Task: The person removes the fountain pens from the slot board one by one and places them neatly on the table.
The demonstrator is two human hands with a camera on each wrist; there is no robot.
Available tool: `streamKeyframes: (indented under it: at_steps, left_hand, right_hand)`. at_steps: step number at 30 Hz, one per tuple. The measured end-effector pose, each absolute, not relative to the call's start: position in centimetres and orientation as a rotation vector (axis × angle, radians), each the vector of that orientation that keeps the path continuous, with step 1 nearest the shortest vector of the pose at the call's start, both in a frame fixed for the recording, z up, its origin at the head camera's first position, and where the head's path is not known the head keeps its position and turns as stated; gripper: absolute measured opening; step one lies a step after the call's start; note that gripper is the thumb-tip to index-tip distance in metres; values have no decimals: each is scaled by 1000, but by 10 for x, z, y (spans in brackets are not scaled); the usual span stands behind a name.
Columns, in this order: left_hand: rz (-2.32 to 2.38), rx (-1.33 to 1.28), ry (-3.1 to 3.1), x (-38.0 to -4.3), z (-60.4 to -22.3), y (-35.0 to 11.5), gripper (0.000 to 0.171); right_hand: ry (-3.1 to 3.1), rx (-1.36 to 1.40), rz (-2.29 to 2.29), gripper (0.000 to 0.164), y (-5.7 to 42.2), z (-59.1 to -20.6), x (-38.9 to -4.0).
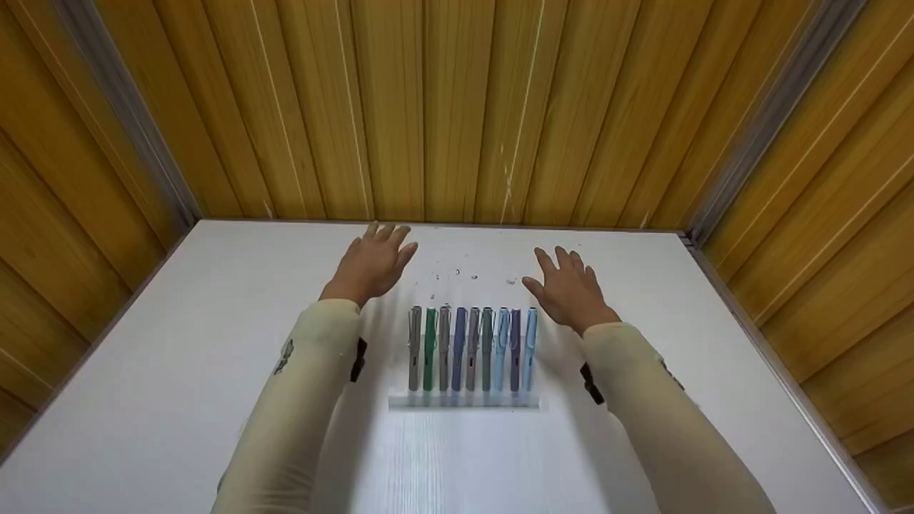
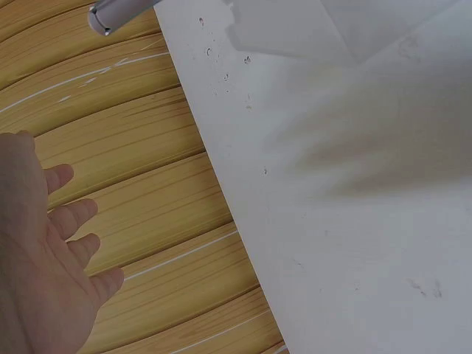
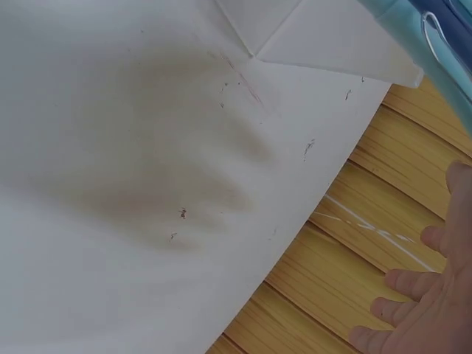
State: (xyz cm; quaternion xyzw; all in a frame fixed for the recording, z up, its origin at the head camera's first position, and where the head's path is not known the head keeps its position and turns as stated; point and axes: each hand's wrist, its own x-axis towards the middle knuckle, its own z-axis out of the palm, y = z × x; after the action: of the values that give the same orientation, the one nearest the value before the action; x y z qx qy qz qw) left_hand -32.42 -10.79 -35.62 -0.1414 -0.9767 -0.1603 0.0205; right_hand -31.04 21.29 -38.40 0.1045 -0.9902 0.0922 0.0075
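Observation:
A row of several capped pens [image 1: 471, 350] in grey, green, blue, purple and light blue leans side by side on a clear stand [image 1: 464, 402]. Beyond and to the left of the row, my left hand [image 1: 375, 263] hovers with its fingers spread and holds nothing. On the other side, my right hand [image 1: 568, 289] is spread likewise, near the light blue pen [image 1: 530, 350] at the right end. Part of a grey pen [image 2: 122, 13] shows in the left wrist view. The right wrist view catches a light blue pen [image 3: 413, 33] at its top corner.
The white table [image 1: 178, 371] carries small dark marks [image 1: 473, 276] behind the stand. Yellow wood-look panels [image 1: 457, 107] rise along the table's far edge and both sides. Hand shadows fall across the tabletop in both wrist views.

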Motion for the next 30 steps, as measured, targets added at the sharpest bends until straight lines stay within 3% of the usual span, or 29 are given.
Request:
streamKeyframes:
  at_steps: [8,15,21,30]
  left_hand:
    - [-517,-481,-3009,-323,-357,-104,57]
    - [-818,-585,-2955,-305,-358,-109,58]
    - [-1131,-640,-2866,-277,-374,-127,60]
    - [-1546,-475,-2628,-241,-422,-156,56]
  right_hand:
    - [-3033,365,307,66,213,-382,-308]
    - [-3006,429,574,67,221,-379,-297]
    - [-2901,422,899,66,231,-390,-269]
    - [-2744,312,1355,58,239,-412,-220]
